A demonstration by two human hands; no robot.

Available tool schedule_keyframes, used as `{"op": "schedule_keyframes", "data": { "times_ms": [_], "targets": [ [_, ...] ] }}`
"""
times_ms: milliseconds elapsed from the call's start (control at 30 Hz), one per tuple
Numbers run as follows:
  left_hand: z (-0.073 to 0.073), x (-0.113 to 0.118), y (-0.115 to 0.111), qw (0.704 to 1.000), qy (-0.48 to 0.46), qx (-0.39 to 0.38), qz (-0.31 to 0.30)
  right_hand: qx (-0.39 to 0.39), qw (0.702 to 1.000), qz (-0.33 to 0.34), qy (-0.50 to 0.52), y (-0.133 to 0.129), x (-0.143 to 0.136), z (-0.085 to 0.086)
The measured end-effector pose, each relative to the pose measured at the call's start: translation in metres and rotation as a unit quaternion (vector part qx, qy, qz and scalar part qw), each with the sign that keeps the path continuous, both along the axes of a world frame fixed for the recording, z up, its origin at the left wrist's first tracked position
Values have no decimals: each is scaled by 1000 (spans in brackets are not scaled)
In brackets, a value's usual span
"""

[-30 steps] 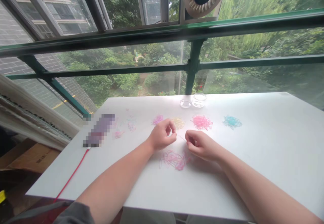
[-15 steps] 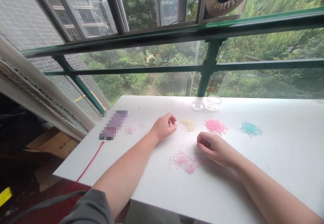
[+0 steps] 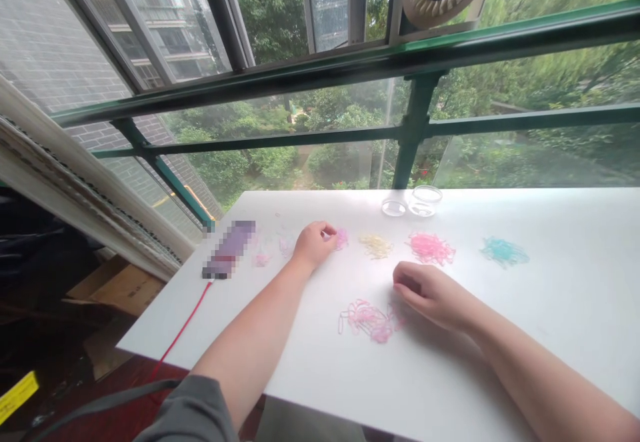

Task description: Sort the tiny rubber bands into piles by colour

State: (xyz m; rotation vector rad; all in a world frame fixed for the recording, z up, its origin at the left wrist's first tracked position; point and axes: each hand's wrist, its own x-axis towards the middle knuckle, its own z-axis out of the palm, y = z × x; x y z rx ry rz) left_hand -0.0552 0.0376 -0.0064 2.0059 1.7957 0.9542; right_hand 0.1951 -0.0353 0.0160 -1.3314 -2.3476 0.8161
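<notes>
My left hand (image 3: 316,242) has its thumb and fingertips pinched at the near side of a small purple pile (image 3: 341,238); what they hold is too small to make out. My right hand (image 3: 420,289) is curled on the white table, its fingers closed and their contents hidden. Left of that hand lies a loose pile of pale pink clips (image 3: 370,320). Beyond both hands, a yellow pile (image 3: 376,247), a bright pink pile (image 3: 431,248) and a teal pile (image 3: 504,251) lie in a row.
Two clear round dishes, a small one (image 3: 393,209) and a larger one (image 3: 425,201), stand at the table's far edge. A blurred purple device (image 3: 230,250) with a red cable (image 3: 186,325) lies at left, beside faint small pieces (image 3: 261,259). A green railing (image 3: 300,141) runs behind.
My left hand has shifted slightly left, uncovering the purple pile. My right hand keeps its curled pose by the pale pink pile. The whole view has shifted a little.
</notes>
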Motion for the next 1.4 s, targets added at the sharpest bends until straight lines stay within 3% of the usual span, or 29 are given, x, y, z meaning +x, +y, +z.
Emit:
{"op": "schedule_keyframes", "data": {
  "times_ms": [133,300,467,533,700,800,1067,1400],
  "targets": [
    [-5,-1,6,1000,-21,-1,11,-3,1000,-2,-2,0,2,1],
    [-8,-4,12,992,-127,-5,11,-26,999,-12,-16,4,10,-2],
    [-2,-1,9,982,-163,88,24,-13,1000,-6,-22,6,15,-2],
    [2,4,2,985,-143,100,-8,-13,999,23,-30,5,15,1],
    [8,22,-21,970,-98,1,-221,0,995,91,-36,0,9,7],
    [9,31,-29,957,-69,-26,-279,7,994,102,-41,-1,5,6],
    [9,34,-31,955,-58,-58,-286,22,994,106,-22,-1,-1,2],
    [15,38,-36,936,-44,-84,-339,-16,999,30,11,0,2,2]
  ]
}}
